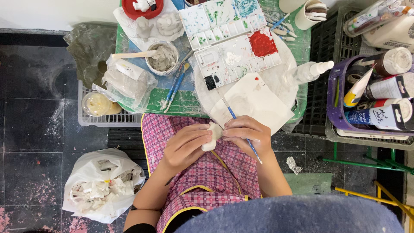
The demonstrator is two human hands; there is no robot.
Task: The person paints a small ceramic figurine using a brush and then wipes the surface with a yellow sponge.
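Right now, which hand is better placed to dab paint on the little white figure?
Probably the right hand: it already holds the brush. The left hand grips the figure and steadies it.

Green table [189, 105] crowded: open white plastic paint palette [230, 41], grey clay-filled bowl [163, 58], white square tile [254, 101] block reach; pink-checked apron lap [202, 172] offers open room.

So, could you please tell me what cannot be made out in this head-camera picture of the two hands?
- White clay piece: its shape is mostly covered by the left hand and right hand.
- Blue paintbrush: its bristle tip lies over the white sheet, too small to tell if loaded.
- Red dish: cut off by the top edge.
- Bottles in the purple basket: partly cut off by the right edge.
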